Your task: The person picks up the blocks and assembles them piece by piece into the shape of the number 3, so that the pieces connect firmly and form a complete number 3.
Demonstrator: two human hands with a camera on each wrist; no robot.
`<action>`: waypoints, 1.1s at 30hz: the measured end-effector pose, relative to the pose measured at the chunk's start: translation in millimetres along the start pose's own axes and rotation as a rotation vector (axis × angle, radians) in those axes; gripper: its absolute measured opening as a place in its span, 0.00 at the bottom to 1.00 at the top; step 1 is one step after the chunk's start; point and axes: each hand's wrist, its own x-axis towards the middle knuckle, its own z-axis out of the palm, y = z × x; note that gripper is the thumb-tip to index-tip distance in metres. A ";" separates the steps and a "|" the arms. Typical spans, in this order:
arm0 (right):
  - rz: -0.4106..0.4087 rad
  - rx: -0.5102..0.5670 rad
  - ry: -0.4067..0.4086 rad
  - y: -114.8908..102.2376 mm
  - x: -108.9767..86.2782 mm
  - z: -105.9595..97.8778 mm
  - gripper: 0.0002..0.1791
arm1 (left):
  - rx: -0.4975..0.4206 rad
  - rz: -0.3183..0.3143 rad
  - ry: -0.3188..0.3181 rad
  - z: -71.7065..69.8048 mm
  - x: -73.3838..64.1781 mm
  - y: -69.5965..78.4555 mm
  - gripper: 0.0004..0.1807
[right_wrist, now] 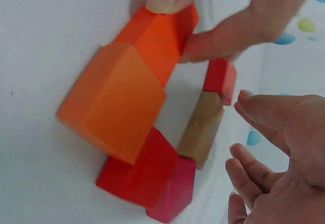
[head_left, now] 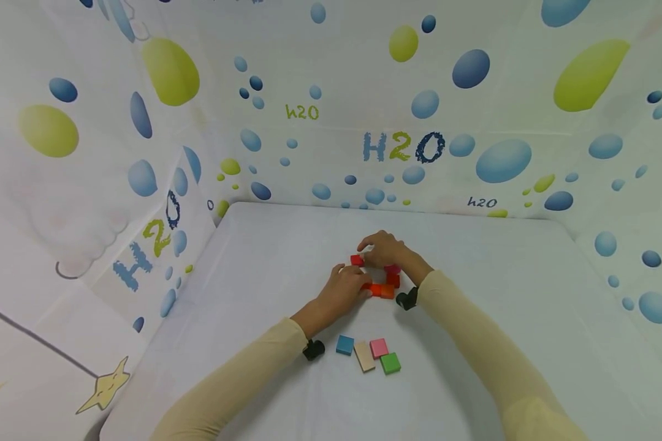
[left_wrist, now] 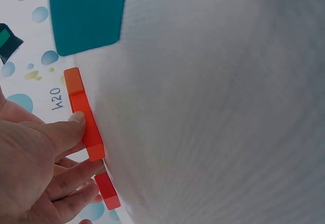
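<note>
My left hand pinches a long orange-red block between thumb and finger as it lies on the white table. An orange block adjoins that block's end. From there a red block, a crimson block, a plain wooden block and a second red block curve round into a ring. My right hand hovers over the far side, fingers loosely bent and nothing in its grasp. In the right wrist view its fingertips come close beside the second red block.
Nearer my body lie a blue block, a wooden block, a pink block and a green block. Patterned white curtains rise behind the table and along both sides.
</note>
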 end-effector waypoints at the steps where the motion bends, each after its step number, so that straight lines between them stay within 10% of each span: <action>1: 0.001 -0.005 0.010 1.5 -0.4 -1.0 0.18 | -0.001 0.003 0.003 0.2 0.1 0.4 0.15; 15: -0.073 -0.047 0.181 21.2 -42.8 -12.8 0.18 | 0.022 -0.003 -0.011 -0.6 0.3 2.9 0.14; 25: -0.316 0.047 0.089 19.2 -124.2 1.0 0.08 | 0.013 -0.018 -0.009 1.5 0.9 2.0 0.13; 33: -0.211 0.010 -0.075 20.0 -176.0 46.7 0.19 | 0.023 -0.045 -0.041 -2.3 1.0 5.3 0.14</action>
